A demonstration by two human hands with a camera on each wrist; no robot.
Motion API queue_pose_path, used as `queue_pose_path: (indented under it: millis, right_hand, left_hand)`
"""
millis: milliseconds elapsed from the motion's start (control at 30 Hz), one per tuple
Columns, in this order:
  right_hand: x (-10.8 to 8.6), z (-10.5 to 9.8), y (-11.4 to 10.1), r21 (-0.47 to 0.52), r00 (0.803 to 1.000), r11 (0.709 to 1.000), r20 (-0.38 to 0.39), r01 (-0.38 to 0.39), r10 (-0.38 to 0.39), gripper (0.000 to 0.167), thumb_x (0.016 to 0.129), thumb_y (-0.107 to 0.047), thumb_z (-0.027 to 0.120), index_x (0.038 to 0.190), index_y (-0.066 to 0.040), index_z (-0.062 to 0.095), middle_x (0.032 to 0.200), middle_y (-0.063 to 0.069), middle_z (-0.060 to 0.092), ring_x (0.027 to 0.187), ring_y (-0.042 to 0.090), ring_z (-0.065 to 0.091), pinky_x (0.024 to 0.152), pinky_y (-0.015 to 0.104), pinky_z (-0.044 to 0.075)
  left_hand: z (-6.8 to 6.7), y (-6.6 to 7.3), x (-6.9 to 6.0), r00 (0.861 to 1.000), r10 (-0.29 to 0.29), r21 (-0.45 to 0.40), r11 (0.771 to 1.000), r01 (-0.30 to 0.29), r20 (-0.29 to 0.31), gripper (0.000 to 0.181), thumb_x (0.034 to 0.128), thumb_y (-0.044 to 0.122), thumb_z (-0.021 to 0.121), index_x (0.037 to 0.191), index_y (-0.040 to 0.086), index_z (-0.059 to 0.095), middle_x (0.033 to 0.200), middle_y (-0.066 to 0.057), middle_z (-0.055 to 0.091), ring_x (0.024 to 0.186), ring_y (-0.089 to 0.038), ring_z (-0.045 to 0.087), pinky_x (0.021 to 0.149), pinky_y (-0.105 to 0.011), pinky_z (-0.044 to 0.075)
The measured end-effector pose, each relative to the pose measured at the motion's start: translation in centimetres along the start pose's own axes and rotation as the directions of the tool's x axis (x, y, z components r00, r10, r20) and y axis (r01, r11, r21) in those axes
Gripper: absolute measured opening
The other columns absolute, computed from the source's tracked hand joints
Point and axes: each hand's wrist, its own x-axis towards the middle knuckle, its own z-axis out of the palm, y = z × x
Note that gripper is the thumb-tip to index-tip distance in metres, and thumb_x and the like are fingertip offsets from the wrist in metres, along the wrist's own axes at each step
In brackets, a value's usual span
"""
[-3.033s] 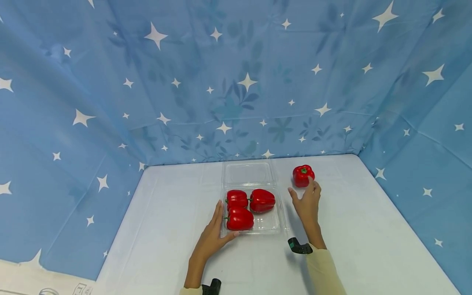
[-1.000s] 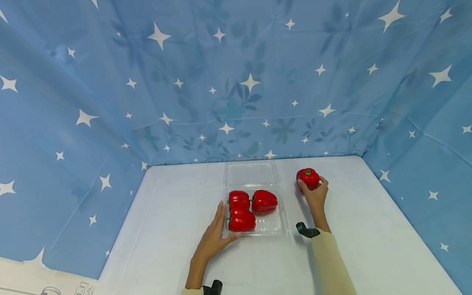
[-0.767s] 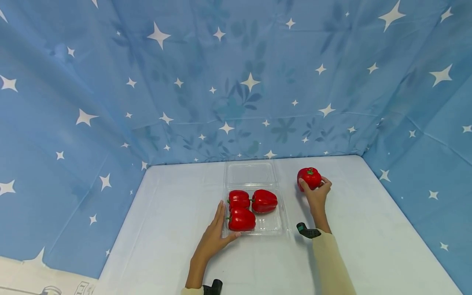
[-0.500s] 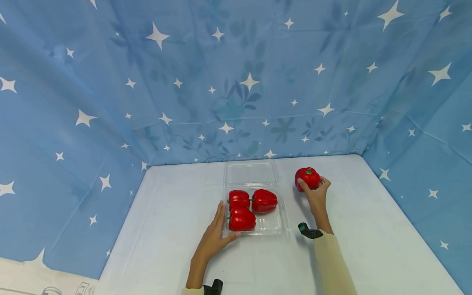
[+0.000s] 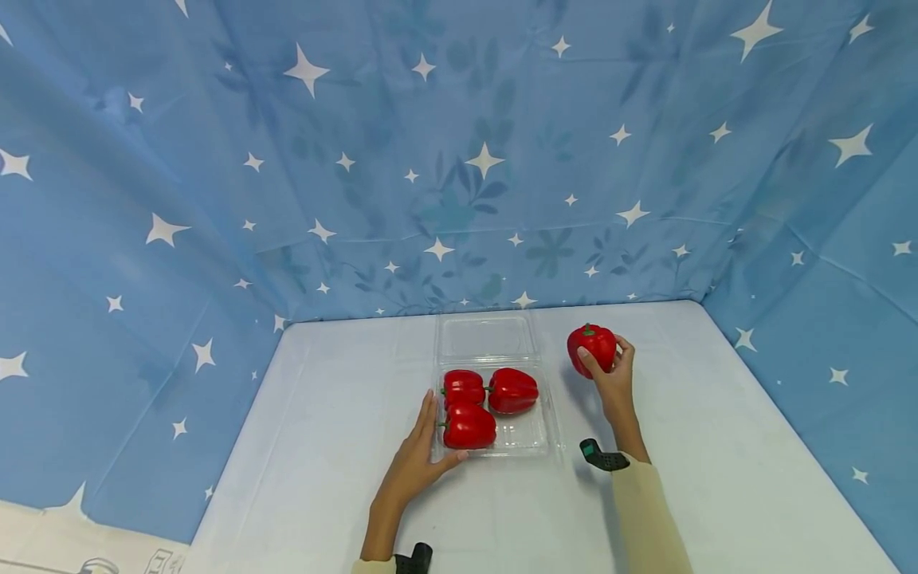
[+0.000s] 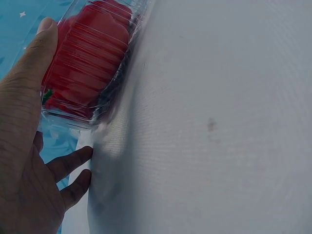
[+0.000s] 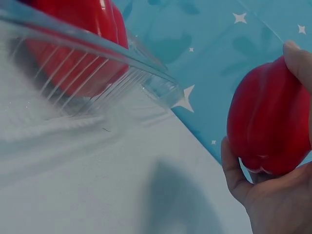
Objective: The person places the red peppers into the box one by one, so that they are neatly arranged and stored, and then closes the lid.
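Note:
My right hand grips a red bell pepper by its sides, thumb on one side and fingers round the other. In the right wrist view this bell pepper hangs above the white table, its shadow apart from it. My left hand rests against the near left corner of a clear plastic clamshell box, fingers straight along its left side and thumb at the front. Inside the box lie a back-left bell pepper, a back-right bell pepper and a front-left bell pepper.
The box's clear lid lies folded back flat behind it, near the table's far edge. A white cloth covers the table. A blue star-patterned curtain rises behind the table and along both sides.
My right hand has reached the loose bell pepper, taken hold of it and raised it. Over the last half second it has shifted slightly left and turned. The left hand stays at the box.

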Motion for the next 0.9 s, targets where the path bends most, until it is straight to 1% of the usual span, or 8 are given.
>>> queue_pose_path:
  millis: [67, 133, 267, 467, 600, 700, 767, 900]
  right_hand:
    - [-0.2, -0.1, 0.0, 0.003, 1.0, 1.0, 0.023, 0.009, -0.009, 0.079, 0.089, -0.027, 0.072, 0.149, -0.02, 0.02, 0.153, 0.009, 0.035, 0.139, 0.026, 0.034, 0.086, 0.01, 0.05]
    - [-0.5, -0.2, -0.1, 0.002, 0.998, 1.0, 0.055, 0.017, -0.017, 0.079, 0.09, -0.027, 0.071, 0.15, -0.021, 0.021, 0.153, 0.01, 0.035, 0.139, 0.027, 0.034, 0.08, 0.005, 0.048]
    - [-1.1, -0.5, -0.4, -0.02, 0.993, 1.0, 0.118, 0.024, -0.022, 0.08, 0.089, -0.026, 0.073, 0.151, -0.021, 0.023, 0.153, 0.012, 0.034, 0.139, 0.029, 0.033, 0.079, 0.004, 0.048]
    - [-2.1, -0.5, -1.1, -0.013, 0.978, 1.0, 0.206, 0.017, -0.014, 0.081, 0.088, -0.021, 0.073, 0.15, -0.019, 0.021, 0.153, 0.015, 0.035, 0.139, 0.032, 0.035, 0.08, 0.007, 0.05]
    - [-3.0, -0.3, -1.7, -0.047, 0.97, 0.998, 0.242, 0.039, -0.026, 0.083, 0.086, -0.024, 0.075, 0.149, -0.016, 0.021, 0.153, 0.013, 0.036, 0.135, 0.026, 0.038, 0.086, 0.013, 0.052]
    - [-3.6, -0.2, -1.9, -0.045, 0.956, 0.994, 0.281, 0.096, -0.079, 0.081, 0.086, -0.02, 0.075, 0.148, -0.013, 0.024, 0.15, 0.012, 0.037, 0.129, 0.016, 0.041, 0.088, 0.016, 0.053]
    - [-3.8, -0.1, -1.9, -0.042, 0.942, 0.989, 0.312, 0.142, -0.122, 0.079, 0.085, -0.017, 0.076, 0.147, -0.012, 0.027, 0.149, 0.012, 0.038, 0.125, 0.011, 0.042, 0.087, 0.015, 0.053]
    - [-4.3, 0.0, -2.2, -0.057, 0.91, 0.979, 0.382, 0.197, -0.161, 0.08, 0.083, -0.016, 0.077, 0.147, -0.012, 0.03, 0.148, 0.013, 0.04, 0.127, 0.016, 0.043, 0.089, 0.018, 0.053]
  left_hand:
    - [0.0, 0.0, -0.1, 1.0, -0.001, 0.001, 1.0, 0.001, -0.001, 0.108, 0.0779, 0.061, 0.07, 0.158, 0.028, 0.006, 0.165, 0.011, 0.004, 0.149, -0.029, 0.024, 0.107, -0.059, 0.039]
    - [0.0, -0.1, -0.1, 1.0, 0.0, -0.002, 1.0, 0.0, 0.0, 0.108, 0.0777, 0.061, 0.07, 0.158, 0.028, 0.006, 0.165, 0.011, 0.004, 0.149, -0.029, 0.024, 0.107, -0.059, 0.039]
    - [0.0, 0.0, -0.1, 1.0, -0.002, -0.002, 1.0, 0.002, 0.004, 0.108, 0.0778, 0.062, 0.07, 0.158, 0.028, 0.005, 0.165, 0.011, 0.004, 0.149, -0.029, 0.023, 0.107, -0.059, 0.039]
    - [-0.1, -0.1, 0.0, 1.0, 0.017, 0.016, 1.0, -0.017, 0.008, 0.11, 0.0783, 0.066, 0.067, 0.158, 0.026, 0.004, 0.165, 0.011, 0.002, 0.15, -0.025, 0.021, 0.109, -0.056, 0.038]
    - [-0.1, -0.2, 0.1, 1.0, 0.023, 0.02, 1.0, -0.023, 0.008, 0.11, 0.0784, 0.068, 0.065, 0.159, 0.024, 0.004, 0.165, 0.011, 0.001, 0.15, -0.025, 0.021, 0.109, -0.056, 0.038]
    - [-0.1, -0.2, 0.1, 1.0, 0.022, 0.015, 1.0, -0.022, 0.012, 0.11, 0.0784, 0.068, 0.065, 0.159, 0.025, 0.004, 0.165, 0.011, 0.001, 0.15, -0.025, 0.02, 0.11, -0.056, 0.037]
    - [0.0, -0.2, 0.1, 1.0, 0.021, 0.012, 1.0, -0.021, 0.015, 0.11, 0.0783, 0.069, 0.064, 0.159, 0.025, 0.004, 0.165, 0.011, 0.0, 0.15, -0.024, 0.02, 0.11, -0.056, 0.037]
    - [0.0, -0.2, 0.1, 1.0, 0.02, 0.008, 1.0, -0.02, 0.019, 0.11, 0.0781, 0.069, 0.065, 0.158, 0.025, 0.003, 0.165, 0.012, 0.0, 0.15, -0.024, 0.019, 0.111, -0.055, 0.036]
